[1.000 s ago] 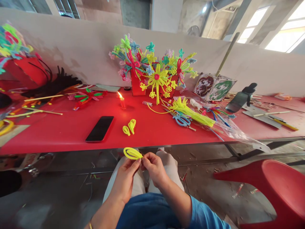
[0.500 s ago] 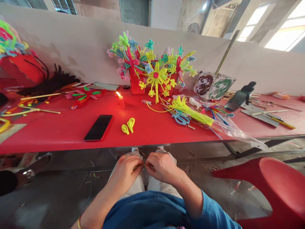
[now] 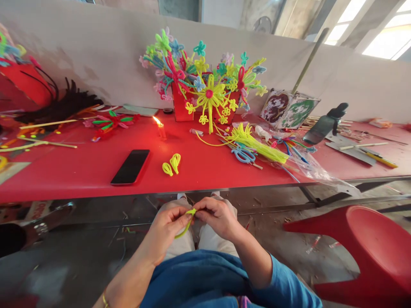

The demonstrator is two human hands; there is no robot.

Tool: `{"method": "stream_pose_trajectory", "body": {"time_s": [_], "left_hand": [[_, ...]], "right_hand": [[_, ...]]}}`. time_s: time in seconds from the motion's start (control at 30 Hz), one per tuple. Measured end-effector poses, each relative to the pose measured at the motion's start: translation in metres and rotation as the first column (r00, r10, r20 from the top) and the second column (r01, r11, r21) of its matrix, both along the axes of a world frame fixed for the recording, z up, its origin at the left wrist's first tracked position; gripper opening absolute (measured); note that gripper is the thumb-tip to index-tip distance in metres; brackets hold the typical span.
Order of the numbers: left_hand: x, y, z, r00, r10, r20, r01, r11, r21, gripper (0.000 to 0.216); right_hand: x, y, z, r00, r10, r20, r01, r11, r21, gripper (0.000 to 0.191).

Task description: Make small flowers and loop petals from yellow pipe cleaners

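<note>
Over my lap, just below the table's front edge, my left hand and my right hand meet with fingers pinched on a yellow-green pipe cleaner piece. A curved strand of it shows between the two hands; most of it is hidden by my fingers. On the red table above them lie two small folded yellow pipe cleaner loops. A bundle of yellow pipe cleaners lies to the right beside blue scissors.
A black phone lies left of the loops. A lit candle burns behind it. A red box with pipe cleaner flowers stands at the back. A red plastic chair is at my right. Sticks and craft pieces fill the table's left end.
One second ago the yellow loop stuck up above my fingers. My hands have since dropped lower and closed over it, and now only a curved strand shows between them.
</note>
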State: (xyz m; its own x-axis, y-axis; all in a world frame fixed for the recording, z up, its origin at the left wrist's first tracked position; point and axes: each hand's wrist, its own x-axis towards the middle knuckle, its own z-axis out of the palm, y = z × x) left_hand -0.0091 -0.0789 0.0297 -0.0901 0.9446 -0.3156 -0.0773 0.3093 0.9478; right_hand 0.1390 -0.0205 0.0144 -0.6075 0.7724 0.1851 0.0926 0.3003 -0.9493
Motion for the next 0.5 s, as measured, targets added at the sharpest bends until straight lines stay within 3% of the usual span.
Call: {"method": "stream_pose_trajectory", "body": {"time_s": [0.27,0.5], "left_hand": [[0.004,-0.003,-0.002,0.993,-0.024,0.119,0.029,0.999,-0.039,0.018],[0.006,-0.002,0.002,0.998,-0.024,0.051,0.025,0.999,-0.024,0.018]], "right_hand": [[0.001,0.001,-0.001,0.997,0.075,-0.031,-0.078,0.990,-0.120,0.009],[0.006,0.002,0.011,0.997,0.067,0.032,-0.067,0.998,0.008,0.008]]}}
